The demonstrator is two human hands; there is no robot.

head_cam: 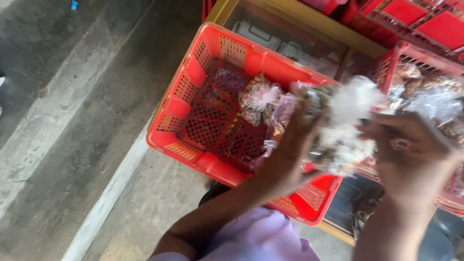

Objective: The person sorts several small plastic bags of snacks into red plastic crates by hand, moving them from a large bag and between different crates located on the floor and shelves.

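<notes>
Fingers of the left hand are curled round a clear plastic bag of brown lumpy food, gripping it from the left side. Fingers of the right hand are bent inward toward the same bag; they seem to touch its right edge, but motion blur means I cannot tell if they actually grip it

Head view, bag position: held up in the air between both hands, over the right end of a red perforated plastic crate, near the gap to the next crate. Bag top is bunched and blurred white

Inside the red crate: mostly bare lattice bottom, with two smaller clear bags of the same brown food lying against the far-right wall, touching each other, just beside the left hand

Second red plastic crate sits right of the first, close alongside, filled with more clear bags; right hand hangs over its near edge

Both crates rest on a yellow-edged frame. More red crates are stacked at the top right

Grey concrete floor with a pale painted stripe takes up the left half. A lilac sleeve shows at the bottom centre
</notes>
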